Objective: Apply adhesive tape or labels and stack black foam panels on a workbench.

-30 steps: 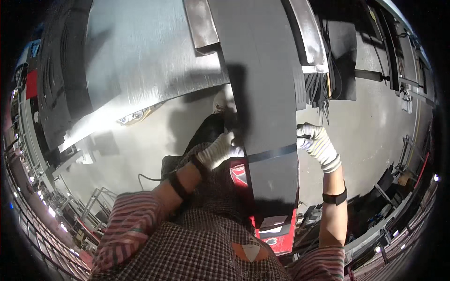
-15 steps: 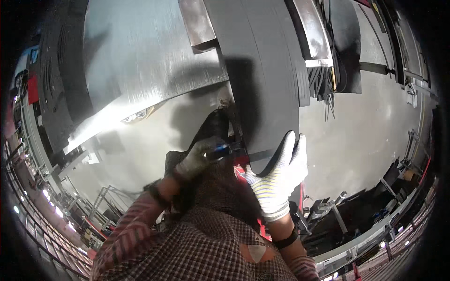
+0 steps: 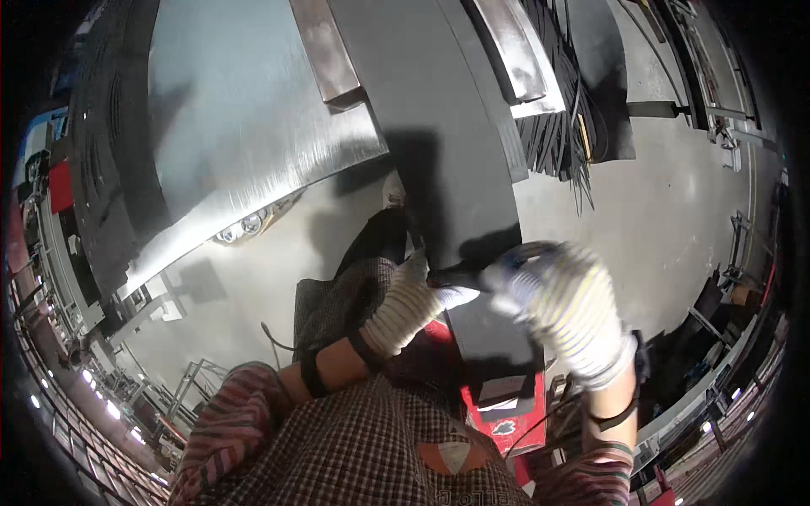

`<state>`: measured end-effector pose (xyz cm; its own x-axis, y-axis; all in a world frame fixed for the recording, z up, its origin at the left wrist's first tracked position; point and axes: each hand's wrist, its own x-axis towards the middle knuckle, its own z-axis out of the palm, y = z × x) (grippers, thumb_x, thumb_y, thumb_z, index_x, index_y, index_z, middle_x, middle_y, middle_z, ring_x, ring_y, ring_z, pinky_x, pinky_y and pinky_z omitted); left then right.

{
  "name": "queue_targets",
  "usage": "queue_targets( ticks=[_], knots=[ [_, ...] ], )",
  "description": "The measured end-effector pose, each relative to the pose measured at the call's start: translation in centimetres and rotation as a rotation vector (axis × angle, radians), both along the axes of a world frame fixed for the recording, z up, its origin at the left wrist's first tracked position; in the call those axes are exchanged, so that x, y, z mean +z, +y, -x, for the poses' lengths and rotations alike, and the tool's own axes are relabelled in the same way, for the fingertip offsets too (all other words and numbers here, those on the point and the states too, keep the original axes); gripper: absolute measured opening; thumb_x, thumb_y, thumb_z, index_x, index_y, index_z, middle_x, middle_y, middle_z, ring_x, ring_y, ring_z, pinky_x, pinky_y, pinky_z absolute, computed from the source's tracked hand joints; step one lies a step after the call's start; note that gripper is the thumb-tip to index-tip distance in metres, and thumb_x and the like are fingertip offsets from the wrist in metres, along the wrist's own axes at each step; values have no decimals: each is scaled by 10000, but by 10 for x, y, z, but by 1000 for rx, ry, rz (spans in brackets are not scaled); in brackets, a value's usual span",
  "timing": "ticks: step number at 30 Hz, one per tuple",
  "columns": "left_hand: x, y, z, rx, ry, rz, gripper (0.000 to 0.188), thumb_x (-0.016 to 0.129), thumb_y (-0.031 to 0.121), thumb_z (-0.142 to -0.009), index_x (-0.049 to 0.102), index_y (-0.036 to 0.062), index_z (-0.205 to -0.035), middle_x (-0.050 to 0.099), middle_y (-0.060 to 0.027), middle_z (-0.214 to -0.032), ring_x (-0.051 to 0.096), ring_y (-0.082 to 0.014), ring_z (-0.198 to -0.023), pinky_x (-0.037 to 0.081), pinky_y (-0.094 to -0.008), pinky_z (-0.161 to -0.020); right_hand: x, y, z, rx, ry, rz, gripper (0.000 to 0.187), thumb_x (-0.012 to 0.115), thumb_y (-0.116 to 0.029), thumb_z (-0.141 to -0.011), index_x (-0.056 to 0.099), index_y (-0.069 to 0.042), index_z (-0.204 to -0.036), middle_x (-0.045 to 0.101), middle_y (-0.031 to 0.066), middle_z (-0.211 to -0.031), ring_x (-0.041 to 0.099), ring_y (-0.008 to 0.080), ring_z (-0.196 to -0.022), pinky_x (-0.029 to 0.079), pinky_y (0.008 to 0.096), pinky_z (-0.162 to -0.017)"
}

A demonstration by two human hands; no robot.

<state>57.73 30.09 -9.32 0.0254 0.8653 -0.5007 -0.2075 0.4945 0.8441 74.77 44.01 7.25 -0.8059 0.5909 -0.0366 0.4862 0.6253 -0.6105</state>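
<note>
A long dark grey sheet stack [image 3: 460,160] runs toward me, its near end below my hands. My left hand [image 3: 405,308], in a striped knit glove, is at the stack's left edge, thumb stretched over the top and fingers bent. Over the right side of the stack is my right hand [image 3: 565,308], gloved too, curled into a fist and smeared by motion. A dark slim object [image 3: 462,276] spans the gap between the hands, one end at my left thumb and the other at my right fist. Its kind is hard to make out.
A shiny metal table [image 3: 253,126] stands to the left. Metal bars [image 3: 325,51] lie along the stack's left and another metal block [image 3: 515,51] on its right. Thin black strips [image 3: 557,126] hang at the right. A red box [image 3: 523,413] is under the near end.
My right hand has gone from lying flat with fingers stretched to a raised fist. My left hand has moved right to the stack's edge; the dark tool it held is no longer plainly visible there.
</note>
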Motion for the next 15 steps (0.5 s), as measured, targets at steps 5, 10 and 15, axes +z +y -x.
queue_targets(
  ticks=[5,10,15],
  knots=[
    [58,32,12,-176,173,143,687,886,259,-704,534,-46,-1210,690,-160,-1082,672,-231,-1012,528,-337,-910,-93,37,-45,-176,56,288,69,703,-88,-752,682,-108,-814,660,85,-720,639,294,-649,489,384,-640],
    [58,26,9,-226,151,202,856,872,242,-722,394,-21,-1382,576,-186,-1301,601,-204,-1148,495,-319,-972,-202,-5,-87,-171,-657,258,99,687,-35,-767,700,-117,-820,660,120,-716,645,271,-669,519,359,-656],
    [89,83,51,91,-522,313,707,649,212,-948,244,65,-1509,424,-118,-1436,447,-246,-1293,401,-377,-1088,-101,13,-28,-660,208,700,310,546,-255,-1000,670,19,-1076,683,76,-799,598,162,-656,486,305,-642]
  ],
)
